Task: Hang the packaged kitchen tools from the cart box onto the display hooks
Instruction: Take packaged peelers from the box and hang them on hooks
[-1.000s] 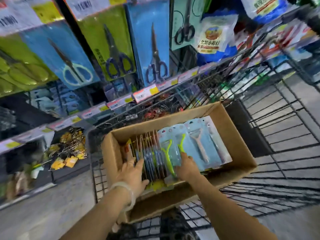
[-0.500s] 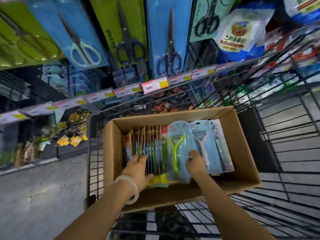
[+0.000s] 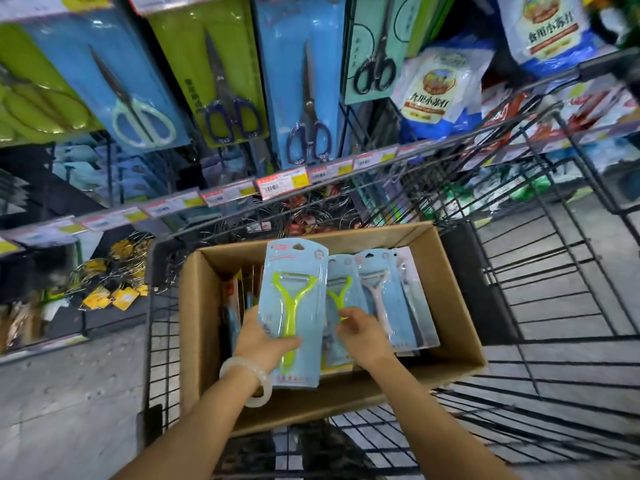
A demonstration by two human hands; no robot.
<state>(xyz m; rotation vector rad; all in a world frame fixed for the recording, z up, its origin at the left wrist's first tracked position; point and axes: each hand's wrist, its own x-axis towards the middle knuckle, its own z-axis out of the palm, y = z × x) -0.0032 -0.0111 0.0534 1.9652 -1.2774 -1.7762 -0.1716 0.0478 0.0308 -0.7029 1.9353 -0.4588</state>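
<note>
Upper left of frame: packaged scissors hang on the display. Low centre, I see the left hand, white bangle on its wrist, gripping a green peeler pack by its lower half, thumb across the front, raised above the cardboard box. Just right, the right hand pinches a second green peeler pack lying in the box. Beige peeler pack beside it. Wire cart at right.

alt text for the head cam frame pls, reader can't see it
The left hand holds a packaged green peeler lifted above a cardboard box in a wire cart, while the right hand pinches a second green peeler pack lying in the box. Packaged scissors hang on the display behind.
</note>
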